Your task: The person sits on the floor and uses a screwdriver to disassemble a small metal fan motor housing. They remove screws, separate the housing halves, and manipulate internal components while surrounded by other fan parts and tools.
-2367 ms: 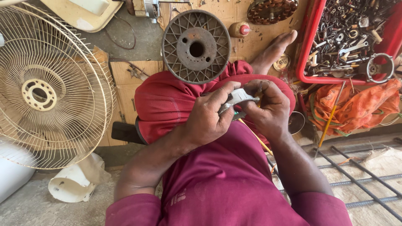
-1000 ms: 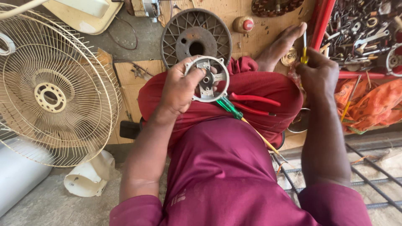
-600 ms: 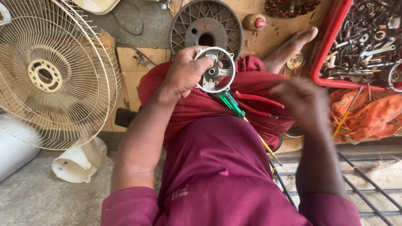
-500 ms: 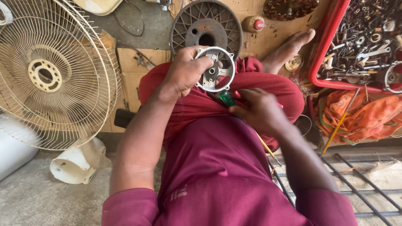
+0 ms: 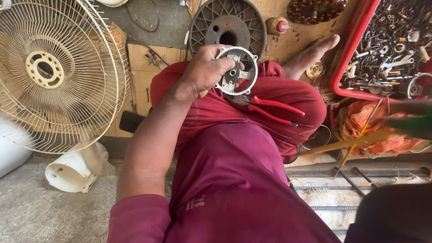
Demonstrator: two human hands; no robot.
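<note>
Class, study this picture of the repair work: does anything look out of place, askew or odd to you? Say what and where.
The red-handled pliers lie loose across the person's thigh, below the round metal fan part held up in the left hand, an unsteady resting place. At the right edge, a green and yellow streak is too blurred to identify.

A small repair workshop on the floor. A cream fan guard (image 5: 54,72), a red tray of loose metal parts (image 5: 391,49) and red-handled pliers (image 5: 270,108) lie about. Cardboard (image 5: 148,67) covers the concrete.
</note>
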